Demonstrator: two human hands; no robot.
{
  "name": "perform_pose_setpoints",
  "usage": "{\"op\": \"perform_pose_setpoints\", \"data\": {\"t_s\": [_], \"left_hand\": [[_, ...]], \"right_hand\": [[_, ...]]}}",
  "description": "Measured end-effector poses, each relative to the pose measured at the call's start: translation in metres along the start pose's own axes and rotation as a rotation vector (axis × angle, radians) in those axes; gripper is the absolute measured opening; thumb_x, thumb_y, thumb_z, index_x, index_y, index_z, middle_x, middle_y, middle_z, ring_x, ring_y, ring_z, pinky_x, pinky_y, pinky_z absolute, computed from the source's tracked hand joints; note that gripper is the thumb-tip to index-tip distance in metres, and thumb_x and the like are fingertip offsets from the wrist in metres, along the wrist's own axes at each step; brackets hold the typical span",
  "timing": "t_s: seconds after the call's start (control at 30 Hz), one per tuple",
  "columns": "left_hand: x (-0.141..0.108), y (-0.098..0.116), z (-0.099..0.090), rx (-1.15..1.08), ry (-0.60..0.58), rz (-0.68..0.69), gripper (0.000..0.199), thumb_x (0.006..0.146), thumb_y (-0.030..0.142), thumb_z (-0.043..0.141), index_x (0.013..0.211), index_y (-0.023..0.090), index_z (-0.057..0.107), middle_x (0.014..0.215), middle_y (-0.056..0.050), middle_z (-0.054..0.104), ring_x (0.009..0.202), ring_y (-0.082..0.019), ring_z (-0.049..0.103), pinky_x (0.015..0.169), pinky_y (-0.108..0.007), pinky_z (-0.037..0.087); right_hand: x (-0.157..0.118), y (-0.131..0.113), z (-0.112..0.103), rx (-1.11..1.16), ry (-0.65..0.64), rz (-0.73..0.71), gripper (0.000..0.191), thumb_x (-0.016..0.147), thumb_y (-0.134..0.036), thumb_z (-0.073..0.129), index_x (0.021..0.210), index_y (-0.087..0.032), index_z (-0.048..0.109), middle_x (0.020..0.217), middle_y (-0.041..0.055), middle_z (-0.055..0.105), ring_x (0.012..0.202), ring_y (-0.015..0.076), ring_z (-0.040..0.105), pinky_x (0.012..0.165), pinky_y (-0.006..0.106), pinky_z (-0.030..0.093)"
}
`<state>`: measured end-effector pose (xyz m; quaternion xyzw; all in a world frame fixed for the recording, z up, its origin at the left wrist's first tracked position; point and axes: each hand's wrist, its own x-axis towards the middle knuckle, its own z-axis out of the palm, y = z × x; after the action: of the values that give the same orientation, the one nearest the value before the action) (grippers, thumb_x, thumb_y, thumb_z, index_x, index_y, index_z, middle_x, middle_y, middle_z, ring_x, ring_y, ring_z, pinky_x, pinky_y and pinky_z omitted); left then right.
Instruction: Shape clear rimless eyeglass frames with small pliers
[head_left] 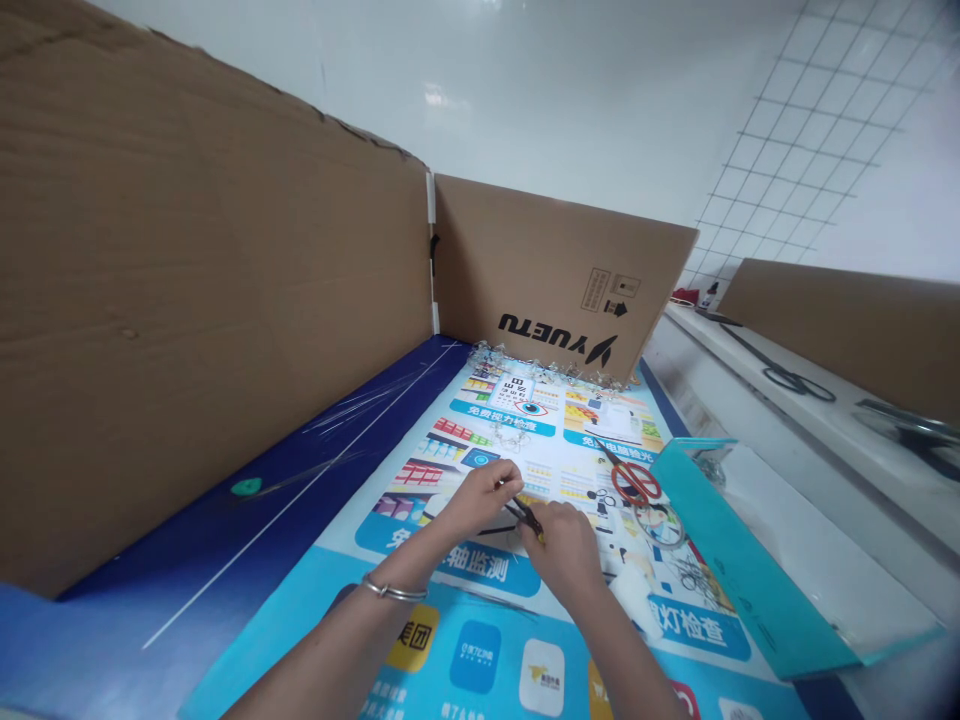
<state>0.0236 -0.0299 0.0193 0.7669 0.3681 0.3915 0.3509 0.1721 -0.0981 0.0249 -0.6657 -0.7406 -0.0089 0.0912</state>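
Note:
My right hand is closed around a small pair of pliers with dark jaws and a bit of yellow on the handle. The jaws point up and left, to the fingers of my left hand. Those fingers are pinched together beside the jaw tips; whatever they hold is too small to make out. Both hands are above a printed poster sheet. To the right of my hands lie red-handled scissors, a clear ring-shaped roll and a tangle of thin wire.
Clear beaded pieces line the sheet's far edge, below a cardboard panel. A tall cardboard wall bounds the left. An open teal box stands at right, before a white ledge holding dark scissors. A green item lies left.

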Motion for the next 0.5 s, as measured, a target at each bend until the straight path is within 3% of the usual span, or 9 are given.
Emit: {"op": "perform_pose_setpoints", "data": {"t_s": [0.5], "left_hand": [[-0.0009, 0.0021, -0.0008, -0.002, 0.009, -0.010, 0.013, 0.078, 0.023, 0.043, 0.070, 0.017, 0.052, 0.068, 0.001, 0.053, 0.067, -0.012, 0.048, 0.062, -0.022, 0.036]], "right_hand": [[-0.0005, -0.0018, -0.0020, -0.011, -0.021, 0.002, 0.023, 0.082, -0.039, 0.041, 0.085, -0.021, 0.056, 0.085, 0.0035, 0.060, 0.080, 0.0170, 0.050, 0.066, 0.027, 0.028]]}}
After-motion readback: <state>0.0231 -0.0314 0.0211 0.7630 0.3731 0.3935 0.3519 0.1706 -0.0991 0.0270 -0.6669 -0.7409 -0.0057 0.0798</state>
